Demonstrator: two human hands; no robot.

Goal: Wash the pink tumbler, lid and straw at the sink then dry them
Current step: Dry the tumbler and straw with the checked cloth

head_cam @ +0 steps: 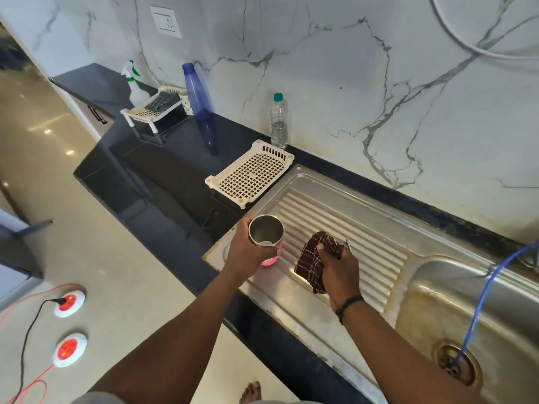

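Note:
My left hand [243,249] grips the pink tumbler [266,234] around its side, above the left end of the steel drainboard [335,223]. The tumbler is upright, its steel inside open to view and its pink wall showing at the bottom. My right hand [339,269] holds a dark maroon checked cloth [310,262] bunched over the drainboard, just right of the tumbler. A thin metal straw [349,245] peeks out beside my right hand on the drainboard. No lid is visible.
A cream perforated tray [250,173] lies on the black counter left of the sink. Behind it stand a clear water bottle [279,122], a blue bottle [197,91] and a small rack [151,107]. A blue hose [481,295] runs into the sink basin [455,316].

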